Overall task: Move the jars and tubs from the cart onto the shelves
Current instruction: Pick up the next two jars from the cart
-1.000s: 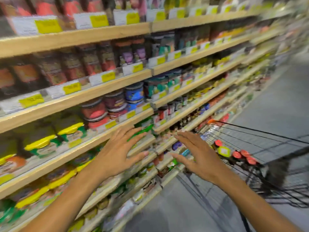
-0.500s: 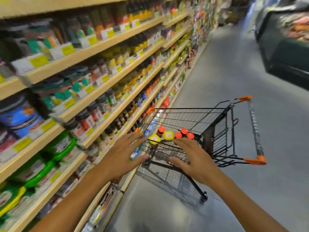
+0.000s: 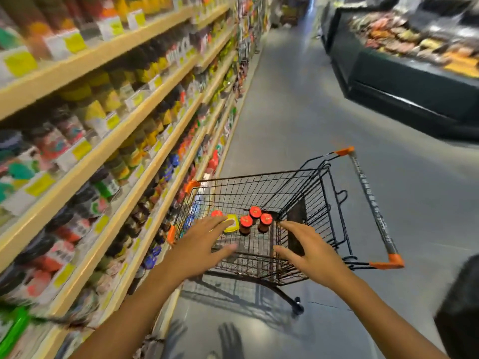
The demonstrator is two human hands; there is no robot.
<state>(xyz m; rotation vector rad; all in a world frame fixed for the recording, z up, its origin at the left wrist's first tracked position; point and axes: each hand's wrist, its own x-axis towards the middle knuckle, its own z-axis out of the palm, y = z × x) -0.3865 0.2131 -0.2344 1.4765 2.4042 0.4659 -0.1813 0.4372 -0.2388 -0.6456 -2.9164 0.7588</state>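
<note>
Shelves: the wooden shelves (image 3: 108, 141) filled the left side of the frame, running away toward the upper centre, packed with blurred jars and tubs behind yellow price tags (image 3: 81, 149).
Left hand: the left hand (image 3: 201, 248) was in the lower centre of the frame, palm down and fingers spread straight, holding nothing; it hovered over the near left corner of the cart, its fingertips in front of the yellow lid.
Cart: the black wire cart (image 3: 261, 193) with orange corner caps stood in the centre of the frame on the grey floor (image 3: 298, 104), just beside the lowest shelves, its orange-tipped handle (image 3: 373, 206) toward the right.
Yellow-lidded tub: a tub with a yellow lid (image 3: 232, 223) sat in the cart's basket, partly hidden by the left hand's fingers.
Red-lidded jars: three jars with red lids (image 3: 255, 218) stood upright close together in the basket just right of the yellow lid; a fourth red lid (image 3: 216, 213) showed to the left of it, above the left hand.
Right hand: the right hand (image 3: 315, 255) was right of centre, fingers loosely spread and slightly bent, holding nothing, over the near right part of the basket; whether it touched the wire could not be told.
Display case: a dark display case (image 3: 414, 81) of blurred packaged goods filled the upper right of the frame.
</note>
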